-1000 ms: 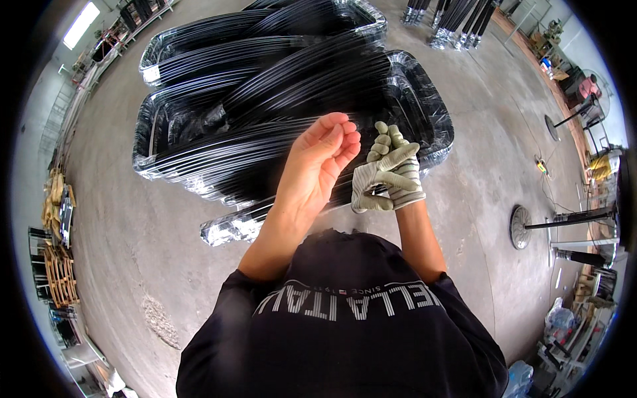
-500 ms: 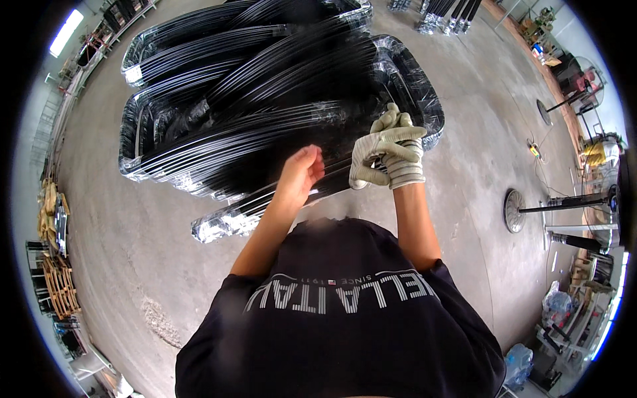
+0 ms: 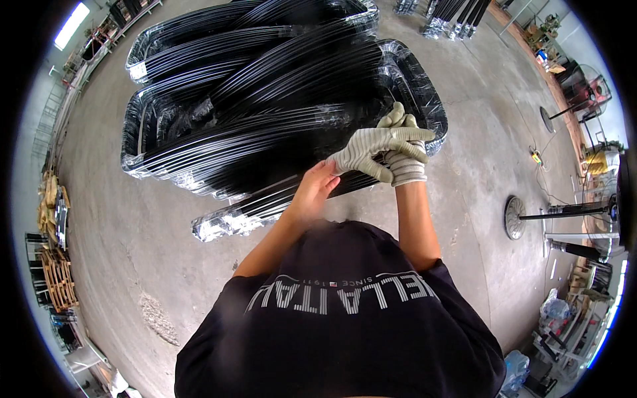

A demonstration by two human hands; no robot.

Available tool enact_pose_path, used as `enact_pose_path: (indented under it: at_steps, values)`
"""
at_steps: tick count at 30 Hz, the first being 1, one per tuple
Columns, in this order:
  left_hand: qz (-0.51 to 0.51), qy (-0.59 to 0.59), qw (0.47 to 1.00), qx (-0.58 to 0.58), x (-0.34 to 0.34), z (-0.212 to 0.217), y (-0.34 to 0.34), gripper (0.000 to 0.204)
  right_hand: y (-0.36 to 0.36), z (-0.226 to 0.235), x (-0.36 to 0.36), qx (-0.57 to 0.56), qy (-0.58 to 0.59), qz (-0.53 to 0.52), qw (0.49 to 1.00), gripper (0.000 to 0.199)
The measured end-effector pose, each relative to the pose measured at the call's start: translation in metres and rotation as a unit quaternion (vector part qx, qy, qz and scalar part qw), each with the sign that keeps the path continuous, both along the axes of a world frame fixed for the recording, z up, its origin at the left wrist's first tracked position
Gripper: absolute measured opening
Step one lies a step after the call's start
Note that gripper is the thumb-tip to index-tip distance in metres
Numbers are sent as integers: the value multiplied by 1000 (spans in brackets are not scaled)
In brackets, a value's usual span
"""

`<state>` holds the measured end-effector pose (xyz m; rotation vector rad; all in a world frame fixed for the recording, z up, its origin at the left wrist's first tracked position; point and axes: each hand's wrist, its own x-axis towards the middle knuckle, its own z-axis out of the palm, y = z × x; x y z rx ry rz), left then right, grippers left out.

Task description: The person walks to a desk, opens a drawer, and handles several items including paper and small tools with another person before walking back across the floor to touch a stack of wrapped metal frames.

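My right hand [image 3: 405, 159] wears a striped work glove with greenish palm and fingers, and its fingers are closed on a second, matching glove [image 3: 365, 149]. The loose glove lies across that hand, its cuff toward my bare left hand [image 3: 315, 188]. The left fingers are stretched out and touch the cuff, with the thumb apart; their tips are partly hidden there. Beyond both hands lies a stack of long black rods [image 3: 232, 136] in bundles, partly wrapped in clear film. A wrapped bundle end [image 3: 222, 224] sticks out at the near left.
Black film-wrapped frames [image 3: 424, 86] hold the bundles on the concrete floor [image 3: 478, 179]. To the right are a stand with a round base [image 3: 514, 217] and a fan [image 3: 590, 93]. Wooden pallets [image 3: 58, 282] stand at the left edge, and more wrapped bundles [image 3: 451, 20] at the back.
My left hand has moved right and now meets the loose glove's cuff. That glove has shifted, its cuff swinging left toward the bare fingers. The right hand has barely moved.
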<state>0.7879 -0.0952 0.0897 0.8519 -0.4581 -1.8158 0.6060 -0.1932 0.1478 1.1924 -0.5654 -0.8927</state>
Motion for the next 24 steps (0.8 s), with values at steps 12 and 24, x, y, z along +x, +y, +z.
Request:
enact_pose_path:
  at_steps: [12, 24]
  values:
    - [104, 146, 983, -49, 1, 46, -5, 45, -26, -73, -15, -122, 950, -60, 282, 45]
    - [83, 60, 986, -133, -8, 49, -30, 45, 60, 8, 59, -419, 906, 52, -36, 48]
